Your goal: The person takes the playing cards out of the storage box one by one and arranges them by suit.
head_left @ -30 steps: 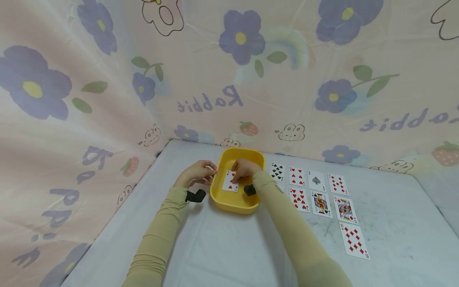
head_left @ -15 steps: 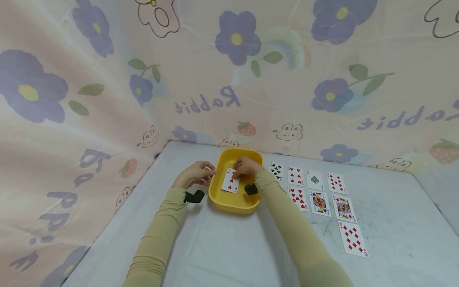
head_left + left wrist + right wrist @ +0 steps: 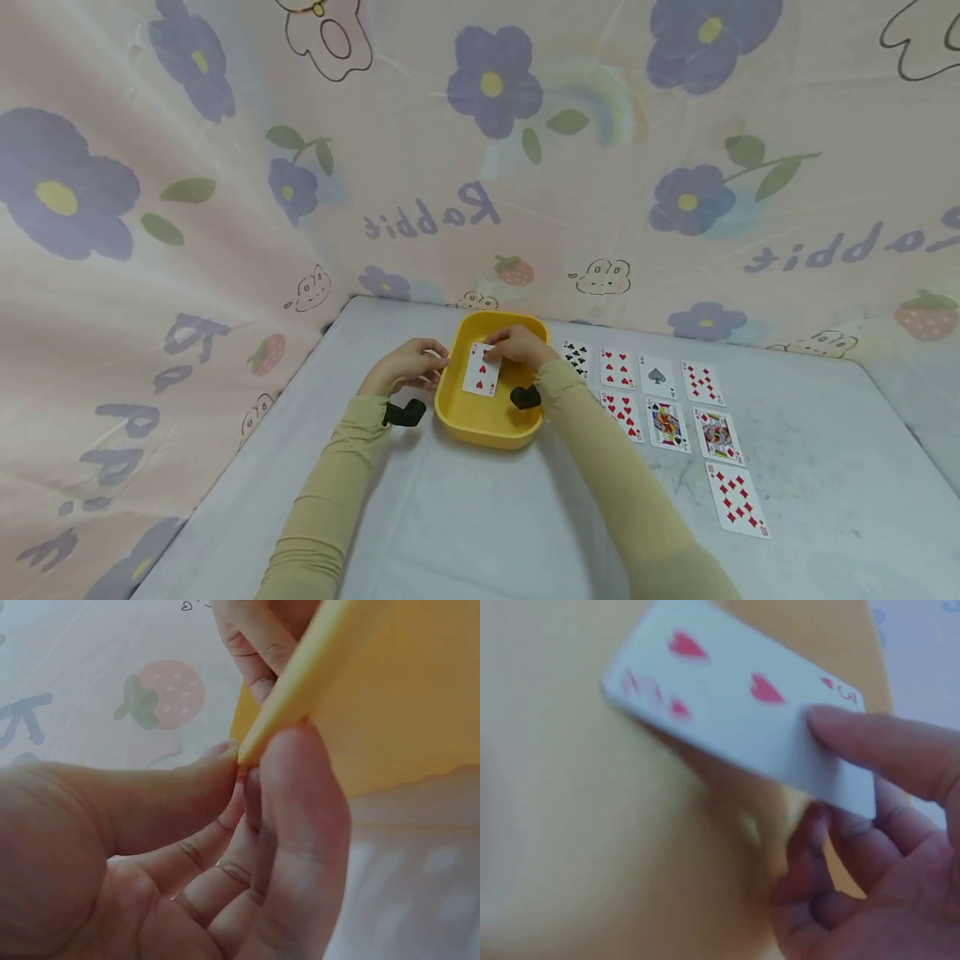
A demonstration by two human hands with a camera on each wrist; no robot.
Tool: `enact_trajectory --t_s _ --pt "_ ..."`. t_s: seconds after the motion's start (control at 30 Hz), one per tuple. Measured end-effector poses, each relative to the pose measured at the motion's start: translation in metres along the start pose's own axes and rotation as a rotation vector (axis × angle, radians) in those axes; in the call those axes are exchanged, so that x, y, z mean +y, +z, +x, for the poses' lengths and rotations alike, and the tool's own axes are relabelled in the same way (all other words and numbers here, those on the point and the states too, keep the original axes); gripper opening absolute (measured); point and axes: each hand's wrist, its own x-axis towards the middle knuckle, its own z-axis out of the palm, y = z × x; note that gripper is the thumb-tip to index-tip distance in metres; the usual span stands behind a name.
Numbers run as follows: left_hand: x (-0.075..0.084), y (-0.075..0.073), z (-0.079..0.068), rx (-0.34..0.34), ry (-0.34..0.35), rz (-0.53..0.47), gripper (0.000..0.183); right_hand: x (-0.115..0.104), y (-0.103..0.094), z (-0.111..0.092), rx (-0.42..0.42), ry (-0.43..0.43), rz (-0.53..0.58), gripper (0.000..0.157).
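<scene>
A yellow plastic tray (image 3: 491, 425) with rounded corners stands on the table. My left hand (image 3: 408, 367) is at its left side; in the left wrist view the thumb and index finger pinch the tray's rim (image 3: 289, 690). Over the inside of the tray, my right hand (image 3: 520, 346) holds a playing card, the three of hearts (image 3: 480, 379). The right wrist view shows the thumb on the face of the card (image 3: 727, 697) and the other fingers curled beneath it. The card is tilted, its far end raised off the tray floor.
Right of the tray, several playing cards lie face up in rows, among them the ace of spades (image 3: 657, 377), the six of hearts (image 3: 617, 368) and the ten of diamonds (image 3: 737, 500). A patterned cloth (image 3: 420, 167) hangs behind and to the left of the table.
The right hand has lifted and turned the three of hearts, shifting it slightly toward the far end of the tray. The left hand stays at the rim. The head view has shifted a little.
</scene>
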Motion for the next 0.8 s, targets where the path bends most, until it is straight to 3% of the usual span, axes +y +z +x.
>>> enact_trajectory --t_s 0.23,0.5,0.67,0.8 --pt "0.0 0.0 0.0 -0.008 -0.015 -0.031 0.019 -0.004 -0.002 -0.007 0.037 0.038 0.15 0.028" --pt "-0.001 0.001 0.001 -0.006 -0.017 -0.04 0.02 -0.012 -0.015 -0.022 0.072 -0.018 0.269 0.035" --pt "-0.003 0.002 0.001 -0.008 0.001 -0.037 0.022 -0.02 -0.031 -0.043 0.085 -0.075 0.362 0.035" --pt "-0.003 0.0 -0.001 -0.01 0.011 -0.036 0.022 -0.022 -0.049 -0.07 0.096 -0.096 0.332 0.034"
